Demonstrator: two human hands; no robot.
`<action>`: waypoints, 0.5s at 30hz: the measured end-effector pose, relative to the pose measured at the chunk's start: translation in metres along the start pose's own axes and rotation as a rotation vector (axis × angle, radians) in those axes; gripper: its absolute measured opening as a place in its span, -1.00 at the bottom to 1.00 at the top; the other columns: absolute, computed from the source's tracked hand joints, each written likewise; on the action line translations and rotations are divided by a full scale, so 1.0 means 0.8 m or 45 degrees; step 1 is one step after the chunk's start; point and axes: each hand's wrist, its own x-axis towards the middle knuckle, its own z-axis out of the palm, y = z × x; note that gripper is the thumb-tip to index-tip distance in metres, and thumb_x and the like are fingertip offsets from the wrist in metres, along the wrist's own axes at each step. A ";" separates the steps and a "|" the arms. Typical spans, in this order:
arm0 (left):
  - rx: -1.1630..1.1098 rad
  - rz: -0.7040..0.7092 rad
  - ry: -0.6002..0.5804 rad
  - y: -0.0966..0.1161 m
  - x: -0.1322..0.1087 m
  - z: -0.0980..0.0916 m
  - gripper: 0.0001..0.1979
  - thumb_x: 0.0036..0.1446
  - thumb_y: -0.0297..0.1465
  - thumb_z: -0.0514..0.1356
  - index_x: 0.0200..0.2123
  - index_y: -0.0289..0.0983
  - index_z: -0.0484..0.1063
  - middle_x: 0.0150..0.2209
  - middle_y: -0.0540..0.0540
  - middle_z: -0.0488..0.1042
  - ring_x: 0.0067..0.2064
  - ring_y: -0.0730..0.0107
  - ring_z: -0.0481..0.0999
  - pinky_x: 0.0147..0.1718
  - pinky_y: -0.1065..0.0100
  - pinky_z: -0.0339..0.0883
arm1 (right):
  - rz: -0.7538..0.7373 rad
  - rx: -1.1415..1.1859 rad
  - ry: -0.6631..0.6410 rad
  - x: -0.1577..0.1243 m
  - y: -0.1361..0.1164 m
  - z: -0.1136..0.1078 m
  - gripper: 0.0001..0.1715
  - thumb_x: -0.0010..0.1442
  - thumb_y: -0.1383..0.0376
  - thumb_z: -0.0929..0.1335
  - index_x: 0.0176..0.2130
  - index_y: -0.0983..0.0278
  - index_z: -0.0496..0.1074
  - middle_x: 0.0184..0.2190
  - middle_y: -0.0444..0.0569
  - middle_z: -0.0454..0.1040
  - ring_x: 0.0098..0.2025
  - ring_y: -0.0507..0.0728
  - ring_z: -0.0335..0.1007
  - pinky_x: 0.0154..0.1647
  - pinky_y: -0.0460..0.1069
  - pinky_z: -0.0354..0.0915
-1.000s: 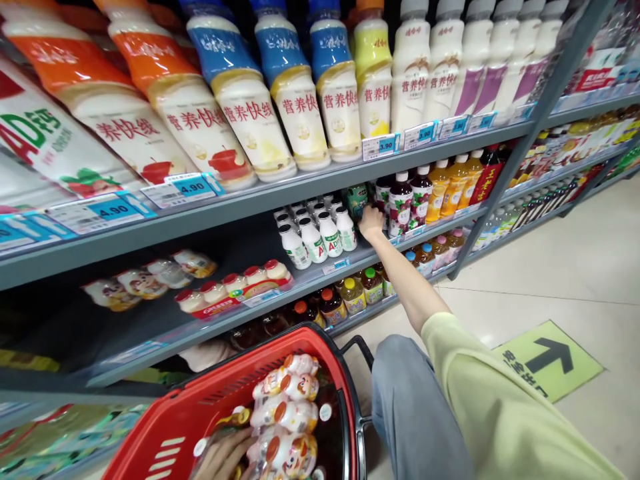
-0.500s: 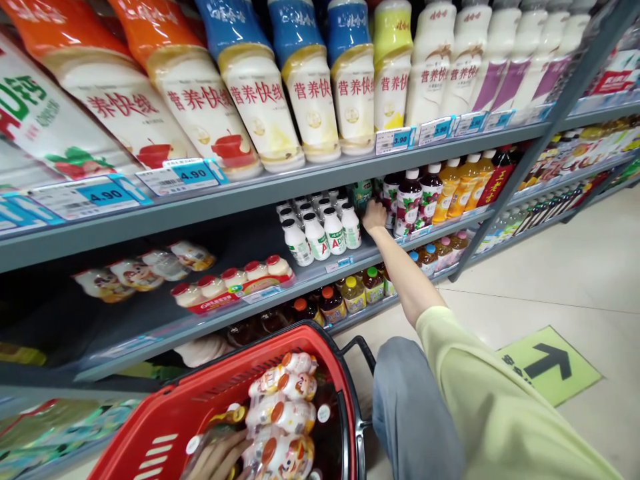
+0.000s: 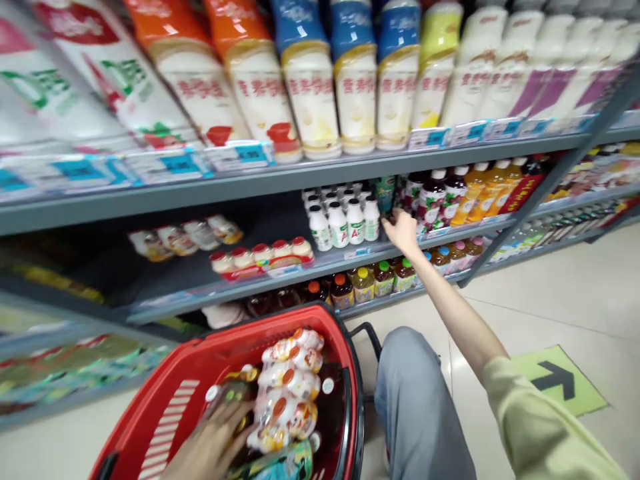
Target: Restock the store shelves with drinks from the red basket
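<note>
My right hand (image 3: 401,230) reaches to the middle shelf, its fingers apart and nothing visible in them. It is between a pack of small white drink bottles (image 3: 346,223) and dark-labelled juice bottles (image 3: 431,199). Just behind its fingertips stands a green bottle (image 3: 385,193). Down in the red shopping basket (image 3: 167,393), my left hand (image 3: 215,437) is blurred, with fingers spread over the bottles there. Beside those fingers lies a shrink-wrapped pack of small drink bottles (image 3: 290,390). A green-labelled bottle (image 3: 285,463) lies below the pack at the frame's lower edge.
Large milk-drink bottles (image 3: 313,93) line the upper shelf, whose edge (image 3: 320,170) overhangs my right hand. Red-capped small bottles (image 3: 263,257) sit left on the middle shelf. Bottled drinks (image 3: 364,285) fill the bottom shelf. A green arrow sign (image 3: 565,380) is on the floor.
The view has shifted, so the shelves appear further right and the basket shows more. My right hand has drawn back slightly from the green bottle, its fingers now more spread. My left hand stays in the basket.
</note>
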 end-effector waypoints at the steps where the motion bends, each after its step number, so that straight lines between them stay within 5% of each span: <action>1: -0.034 -0.047 -0.063 0.007 0.000 -0.004 -0.62 0.30 -0.30 0.10 0.08 -0.13 0.59 0.16 -0.16 0.57 0.22 0.06 0.53 0.24 0.08 0.41 | -0.068 0.155 0.067 -0.028 0.001 -0.009 -0.53 0.26 0.24 0.36 0.11 0.40 0.43 0.04 0.27 0.58 0.07 0.27 0.57 0.13 0.11 0.43; 4: -0.143 -0.189 -0.164 0.037 0.006 -0.029 -0.61 0.35 -0.26 0.06 0.10 -0.23 0.54 0.16 -0.27 0.54 0.22 0.02 0.51 0.23 0.03 0.38 | -0.204 0.509 0.160 -0.112 -0.011 -0.029 -0.60 0.28 0.20 0.32 0.05 0.31 0.44 -0.01 0.16 0.62 0.01 0.20 0.60 -0.06 0.05 0.51; 6: -0.206 -0.237 -0.253 0.055 0.013 -0.048 -0.63 0.37 -0.28 0.05 0.11 -0.24 0.51 0.16 -0.26 0.54 0.22 0.06 0.49 0.21 0.10 0.37 | -0.254 0.563 0.007 -0.160 -0.035 -0.032 -0.63 0.33 0.19 0.29 0.06 0.28 0.42 -0.10 0.11 0.65 -0.07 0.17 0.62 -0.16 0.02 0.50; 9: -0.216 -0.328 -0.488 0.066 0.021 -0.063 -0.66 0.33 -0.34 0.11 0.09 -0.30 0.51 0.16 -0.27 0.52 0.30 0.11 0.38 0.27 0.21 0.25 | -0.502 0.384 -0.675 -0.218 -0.083 -0.012 -0.64 0.34 0.21 0.32 0.08 0.26 0.44 -0.14 0.06 0.66 -0.14 0.16 0.62 -0.13 0.01 0.46; 12: -0.255 -0.474 -0.589 0.067 0.017 -0.063 -0.64 0.28 -0.37 0.16 0.10 -0.33 0.51 0.11 -0.29 0.55 0.16 0.12 0.50 0.16 0.25 0.33 | -0.841 0.081 -1.441 -0.270 -0.118 0.031 -0.55 0.27 0.23 0.43 0.13 0.24 0.45 -0.09 0.03 0.65 -0.06 0.19 0.60 -0.04 -0.03 0.41; 15: -0.290 -0.564 -0.647 0.062 0.004 -0.060 -0.68 0.23 -0.32 0.22 -0.01 -0.34 0.57 0.00 -0.29 0.61 0.03 0.12 0.56 0.04 0.28 0.38 | -1.022 -0.233 -1.688 -0.325 -0.127 0.073 -0.55 0.32 0.28 0.39 0.18 0.26 0.45 -0.01 0.12 0.62 0.00 0.23 0.59 -0.02 -0.01 0.40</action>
